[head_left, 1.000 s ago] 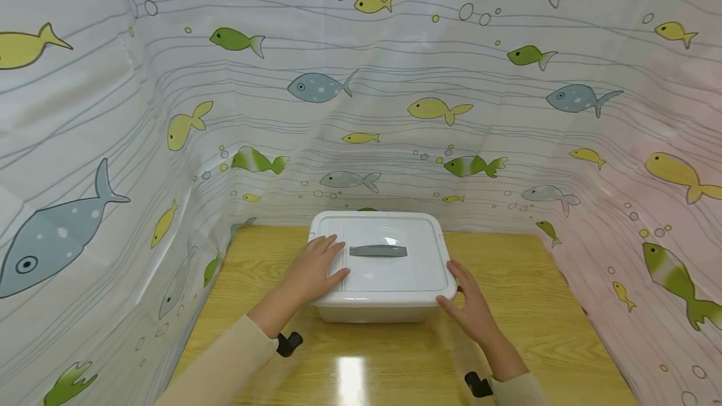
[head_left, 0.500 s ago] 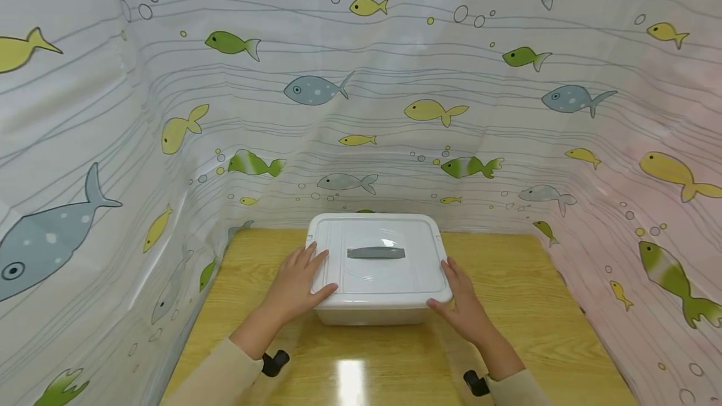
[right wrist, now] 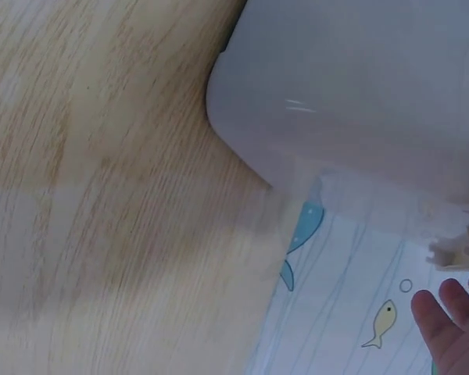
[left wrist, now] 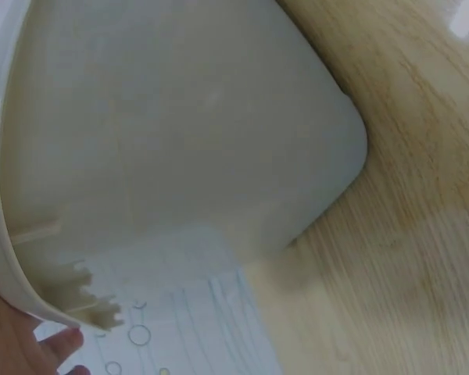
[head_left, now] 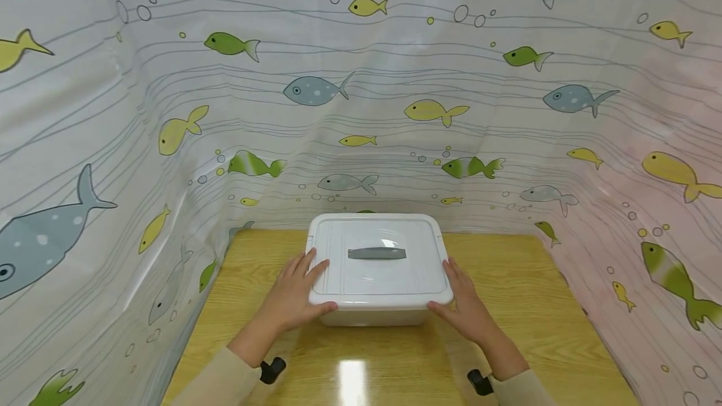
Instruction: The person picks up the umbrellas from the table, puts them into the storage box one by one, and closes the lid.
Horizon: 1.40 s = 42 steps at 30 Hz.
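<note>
A white lidded storage box (head_left: 378, 316) stands on the wooden table. Its lid (head_left: 395, 281) lies on top and bears a grey handle (head_left: 376, 253). At the lid's left front corner rests my left hand (head_left: 290, 293), fingers spread along the side, thumb at the front rim. My right hand (head_left: 470, 306) touches the right front corner in a similar way, its fingers fairly straight. In the left wrist view, fingertips (left wrist: 62, 344) show just below the box rim (left wrist: 0, 195). In the right wrist view, fingers (right wrist: 445, 312) are under the rim. The box's contents are hidden.
Wooden tabletop (head_left: 519, 306) extends to both sides and in front of the box. A fish-patterned curtain (head_left: 361, 111) hangs behind the table and along both sides. Small black devices (head_left: 273, 370) are strapped to both wrists.
My left hand has slid left and toward me, from the lid's top to its left front corner. My right hand stays at the right corner. The lid remains on the box.
</note>
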Each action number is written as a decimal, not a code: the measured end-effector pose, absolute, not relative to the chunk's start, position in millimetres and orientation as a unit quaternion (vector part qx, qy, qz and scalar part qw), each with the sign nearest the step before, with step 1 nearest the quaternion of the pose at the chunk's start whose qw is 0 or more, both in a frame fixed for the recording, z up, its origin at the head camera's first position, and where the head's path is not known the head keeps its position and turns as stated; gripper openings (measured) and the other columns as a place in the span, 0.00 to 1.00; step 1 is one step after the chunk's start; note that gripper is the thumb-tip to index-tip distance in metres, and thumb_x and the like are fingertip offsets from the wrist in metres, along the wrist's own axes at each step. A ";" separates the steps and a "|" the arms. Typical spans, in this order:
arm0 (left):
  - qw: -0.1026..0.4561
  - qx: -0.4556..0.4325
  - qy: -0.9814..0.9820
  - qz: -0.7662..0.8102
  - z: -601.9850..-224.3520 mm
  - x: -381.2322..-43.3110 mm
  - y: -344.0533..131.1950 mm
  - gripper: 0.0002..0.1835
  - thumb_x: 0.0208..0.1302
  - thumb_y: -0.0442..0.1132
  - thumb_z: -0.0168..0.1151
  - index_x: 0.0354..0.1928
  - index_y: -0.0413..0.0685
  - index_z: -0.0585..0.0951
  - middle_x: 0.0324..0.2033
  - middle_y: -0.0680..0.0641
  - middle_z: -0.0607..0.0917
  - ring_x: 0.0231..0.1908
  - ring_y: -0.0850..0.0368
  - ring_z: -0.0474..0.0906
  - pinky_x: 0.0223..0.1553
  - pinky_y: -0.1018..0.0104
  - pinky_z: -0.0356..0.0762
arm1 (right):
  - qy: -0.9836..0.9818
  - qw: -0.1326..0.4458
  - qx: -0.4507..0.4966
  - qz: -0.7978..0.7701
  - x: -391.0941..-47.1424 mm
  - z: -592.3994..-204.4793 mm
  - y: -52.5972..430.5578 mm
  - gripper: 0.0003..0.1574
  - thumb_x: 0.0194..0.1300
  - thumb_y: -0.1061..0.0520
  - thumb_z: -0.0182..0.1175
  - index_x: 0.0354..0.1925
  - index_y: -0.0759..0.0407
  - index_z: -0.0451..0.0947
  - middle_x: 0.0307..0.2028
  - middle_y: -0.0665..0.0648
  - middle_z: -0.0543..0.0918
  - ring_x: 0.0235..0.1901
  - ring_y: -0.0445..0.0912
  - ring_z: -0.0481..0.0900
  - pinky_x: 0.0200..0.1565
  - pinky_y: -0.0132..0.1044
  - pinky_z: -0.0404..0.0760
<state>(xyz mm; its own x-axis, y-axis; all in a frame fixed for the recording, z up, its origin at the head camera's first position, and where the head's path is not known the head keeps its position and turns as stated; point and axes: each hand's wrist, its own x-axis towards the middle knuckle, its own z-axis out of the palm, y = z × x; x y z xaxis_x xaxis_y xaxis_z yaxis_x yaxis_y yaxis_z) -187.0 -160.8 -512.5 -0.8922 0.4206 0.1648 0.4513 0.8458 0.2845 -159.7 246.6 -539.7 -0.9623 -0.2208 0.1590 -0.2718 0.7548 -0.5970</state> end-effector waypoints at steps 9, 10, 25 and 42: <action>0.039 -0.244 -0.959 -0.140 -507.2 -193.1 -159.7 0.56 0.53 0.82 0.54 0.76 0.54 0.64 0.76 0.38 0.55 0.74 0.34 0.49 0.73 0.38 0.46 | -0.936 0.025 0.138 0.322 -165.6 -534.7 249.5 0.64 0.64 0.34 0.65 0.81 0.54 0.41 0.79 0.63 0.43 0.74 0.67 0.47 0.65 0.72 0.59; 0.037 -0.245 -0.958 -0.141 -507.0 -194.0 -159.6 0.56 0.53 0.82 0.54 0.76 0.54 0.64 0.76 0.38 0.55 0.75 0.34 0.49 0.73 0.38 0.46 | -0.936 0.023 0.139 0.322 -166.3 -534.4 249.7 0.64 0.64 0.34 0.65 0.81 0.54 0.41 0.79 0.63 0.43 0.74 0.67 0.47 0.65 0.72 0.59; 0.023 -0.247 -0.954 -0.167 -510.2 -211.2 -159.4 0.56 0.51 0.80 0.57 0.76 0.53 0.65 0.77 0.39 0.55 0.75 0.34 0.46 0.73 0.36 0.42 | -0.937 -0.007 0.147 0.316 -175.6 -525.7 252.8 0.64 0.66 0.33 0.63 0.81 0.56 0.37 0.79 0.63 0.39 0.75 0.67 0.44 0.66 0.71 0.56; 0.017 -0.256 -0.955 -0.150 -507.9 -211.2 -158.9 0.55 0.53 0.80 0.56 0.76 0.54 0.63 0.77 0.39 0.54 0.76 0.35 0.43 0.72 0.34 0.43 | -0.937 -0.010 0.150 0.314 -174.7 -524.2 254.6 0.64 0.66 0.34 0.62 0.80 0.61 0.40 0.79 0.64 0.40 0.74 0.68 0.46 0.67 0.71 0.55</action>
<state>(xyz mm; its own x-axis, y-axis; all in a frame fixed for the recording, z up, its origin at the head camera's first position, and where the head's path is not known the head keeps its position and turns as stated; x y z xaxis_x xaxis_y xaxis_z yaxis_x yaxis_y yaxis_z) -211.2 -158.9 -507.9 -0.8686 0.4835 0.1087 0.4935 0.8241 0.2779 -174.7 254.6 -524.2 -0.9549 -0.2872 0.0757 -0.2749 0.7576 -0.5920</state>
